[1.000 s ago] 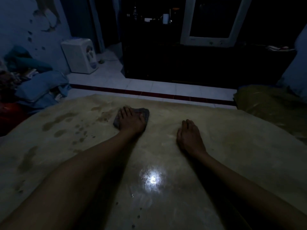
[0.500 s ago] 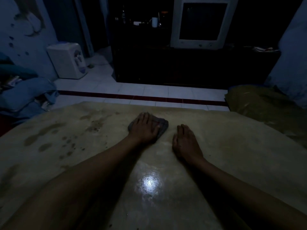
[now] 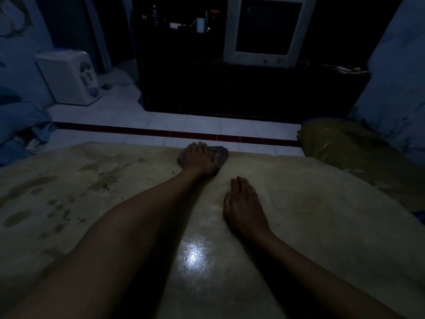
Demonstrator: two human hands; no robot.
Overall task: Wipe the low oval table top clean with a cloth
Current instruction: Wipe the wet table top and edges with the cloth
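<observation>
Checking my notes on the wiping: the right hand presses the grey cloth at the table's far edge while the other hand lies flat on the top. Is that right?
Not quite: the head view shows the left hand pressing the grey cloth at the far edge of the table; the right hand lies flat on the top.

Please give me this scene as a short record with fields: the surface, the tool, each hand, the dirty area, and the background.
surface: low table top, pale, glossy near the camera
tool: grey cloth, at the far edge
left hand: flat on the cloth, pressing it down
right hand: resting on the bare table, holds nothing
dirty area: dark stains on the left part of the top
background: old monitor on a dark cabinet; white appliance on the floor
</observation>
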